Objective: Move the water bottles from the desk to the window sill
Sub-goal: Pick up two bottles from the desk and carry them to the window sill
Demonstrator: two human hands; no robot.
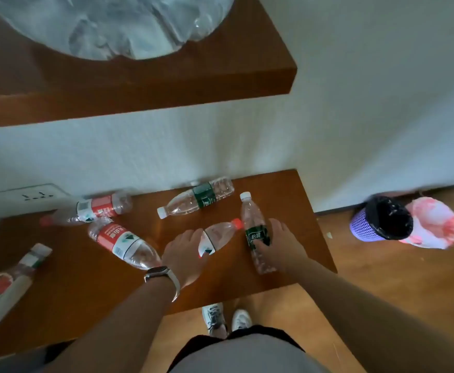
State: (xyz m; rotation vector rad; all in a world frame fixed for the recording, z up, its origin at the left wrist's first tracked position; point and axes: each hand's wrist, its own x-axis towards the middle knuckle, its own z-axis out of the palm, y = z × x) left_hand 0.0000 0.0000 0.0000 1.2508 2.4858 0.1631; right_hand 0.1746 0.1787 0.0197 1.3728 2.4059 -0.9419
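Observation:
Several clear plastic water bottles lie on the brown wooden desk [85,286]. My left hand [184,254] rests over a red-capped bottle [220,234] near the desk's middle, fingers wrapped on its labelled end. My right hand [279,243] grips a green-labelled, white-capped bottle [254,224] lying beside it. Another green-labelled bottle [197,199] lies by the wall. Two red-labelled bottles [123,242] [93,210] lie further left. The window sill is not in view.
A red and white carton [7,285] lies at the desk's left edge. A wooden shelf [166,79] with a plastic bag [112,25] hangs above. A wall socket [36,196] is at left. A purple bin [379,224] and pink bag [433,223] stand on the floor right.

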